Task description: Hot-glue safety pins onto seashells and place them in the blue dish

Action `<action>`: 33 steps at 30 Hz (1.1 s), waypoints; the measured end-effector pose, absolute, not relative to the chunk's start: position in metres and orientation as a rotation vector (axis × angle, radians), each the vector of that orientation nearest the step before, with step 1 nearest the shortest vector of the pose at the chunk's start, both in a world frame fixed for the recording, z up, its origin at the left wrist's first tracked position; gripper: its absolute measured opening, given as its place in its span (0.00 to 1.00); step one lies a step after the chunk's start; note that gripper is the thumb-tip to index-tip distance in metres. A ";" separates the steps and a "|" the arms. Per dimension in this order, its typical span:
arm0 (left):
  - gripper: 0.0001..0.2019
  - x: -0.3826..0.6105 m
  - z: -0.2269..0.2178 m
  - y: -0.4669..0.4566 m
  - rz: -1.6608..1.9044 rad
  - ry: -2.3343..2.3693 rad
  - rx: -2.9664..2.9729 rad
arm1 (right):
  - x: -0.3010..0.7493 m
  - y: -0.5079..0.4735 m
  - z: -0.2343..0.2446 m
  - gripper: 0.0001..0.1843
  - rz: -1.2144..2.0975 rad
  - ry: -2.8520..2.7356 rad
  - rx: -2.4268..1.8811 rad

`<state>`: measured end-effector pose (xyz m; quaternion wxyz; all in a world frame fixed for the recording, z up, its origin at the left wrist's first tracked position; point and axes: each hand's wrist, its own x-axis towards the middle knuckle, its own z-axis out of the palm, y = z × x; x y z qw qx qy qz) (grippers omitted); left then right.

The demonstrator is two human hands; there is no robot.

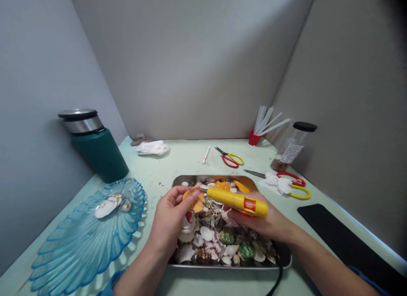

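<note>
My left hand (171, 213) pinches an orange scallop shell (197, 202) above the metal tray (229, 267). A yellow hot glue gun (233, 201) is gripped in my right hand (263, 222), its nozzle pointing left at the orange shell. Whether the nozzle touches the shell, I cannot tell. Thin strands or thin pieces show near my left fingertips, too fine to name. Beneath both hands the tray holds many shells: white ones, green turban-like shells (246, 248), spotted and orange ones. A black cord (280, 277) runs down over the tray's front right edge.
On the left lies a blue shell-shaped dish (85, 241) with a few shells in it, beside a teal bottle (98, 152). Behind the tray are small scissors (230, 157). At right are larger scissors (294, 185), a clear jar (288, 149), glue sticks (265, 121) and a black phone-like slab (343, 241).
</note>
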<state>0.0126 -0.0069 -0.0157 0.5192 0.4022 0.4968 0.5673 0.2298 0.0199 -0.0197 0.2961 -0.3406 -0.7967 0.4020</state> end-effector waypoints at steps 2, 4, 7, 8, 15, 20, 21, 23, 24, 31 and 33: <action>0.14 0.012 -0.016 -0.006 1.383 1.189 0.949 | 0.230 0.020 -0.020 0.09 1.065 -2.116 -0.898; 0.14 0.012 -0.015 -0.006 1.404 1.187 0.931 | 0.230 0.021 -0.020 0.09 1.043 -2.115 -0.895; 0.14 0.011 -0.015 -0.006 1.420 1.185 0.918 | 0.231 0.021 -0.020 0.08 1.034 -2.106 -0.892; 0.14 0.011 -0.015 -0.006 1.422 1.184 0.918 | 0.231 0.021 -0.020 0.08 1.041 -2.106 -0.891; 0.14 0.011 -0.016 -0.006 1.436 1.169 0.911 | 0.231 0.020 -0.020 0.09 1.034 -2.104 -0.878; 0.13 0.012 -0.016 -0.007 1.346 1.151 0.959 | 0.230 0.020 -0.019 0.10 1.029 -2.119 -0.869; 0.13 0.013 -0.015 -0.008 1.332 1.154 0.969 | 0.230 0.020 -0.019 0.10 1.025 -2.126 -0.870; 0.13 0.013 -0.015 -0.008 1.316 1.168 0.990 | 0.231 0.020 -0.020 0.10 1.007 -2.127 -0.872; 0.13 0.014 -0.014 -0.009 1.310 1.175 0.999 | 0.231 0.020 -0.020 0.10 0.995 -2.123 -0.870; 0.13 0.014 -0.014 -0.009 1.308 1.192 1.005 | 0.232 0.020 -0.021 0.09 0.977 -2.140 -0.874; 0.13 0.013 -0.016 -0.009 1.324 1.184 0.996 | 0.231 0.020 -0.021 0.10 1.003 -2.139 -0.892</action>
